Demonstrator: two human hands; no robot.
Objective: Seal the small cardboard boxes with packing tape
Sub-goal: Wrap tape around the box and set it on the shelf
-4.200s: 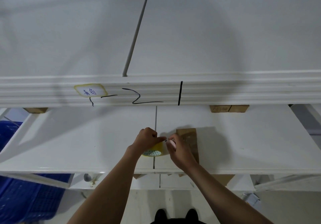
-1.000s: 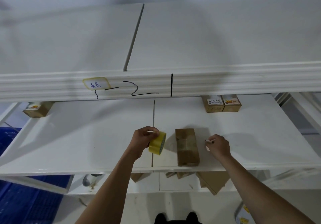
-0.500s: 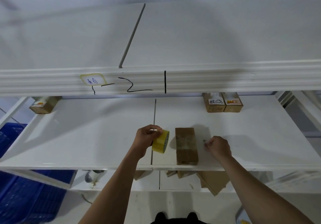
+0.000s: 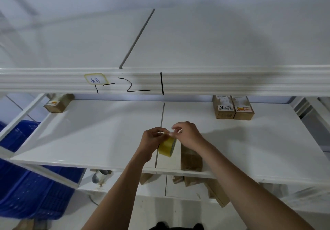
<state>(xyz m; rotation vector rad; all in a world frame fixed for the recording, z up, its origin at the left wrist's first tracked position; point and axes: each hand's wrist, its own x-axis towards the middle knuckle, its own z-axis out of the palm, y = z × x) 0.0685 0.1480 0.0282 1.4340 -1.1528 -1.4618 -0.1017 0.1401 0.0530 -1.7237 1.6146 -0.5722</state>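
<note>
- A white shelf is seen stretching right across the view, with a dark seam running front to back near its middle.
- Above it, an upper shelf is seen, and black marker strokes and a yellow-edged label are carried on its front rail.
- At the lower left, below the shelf, a blue crate is caught in view.
- Two cardboard boxes with labels are set side by side, touching, at the back right of the shelf; one more box is parked at the back left.
- The small cardboard box is found near the front edge of the shelf, just right of the seam, and is partly covered by the right forearm.
- More cardboard is glimpsed on the level beneath the front edge.
- The left hand is curled round the roll of yellow tape, which is held up on edge just left of the box.
- The right hand is brought in against the top of the roll, thumb and forefinger pinched there; the tape end itself is too small to be made out.
</note>
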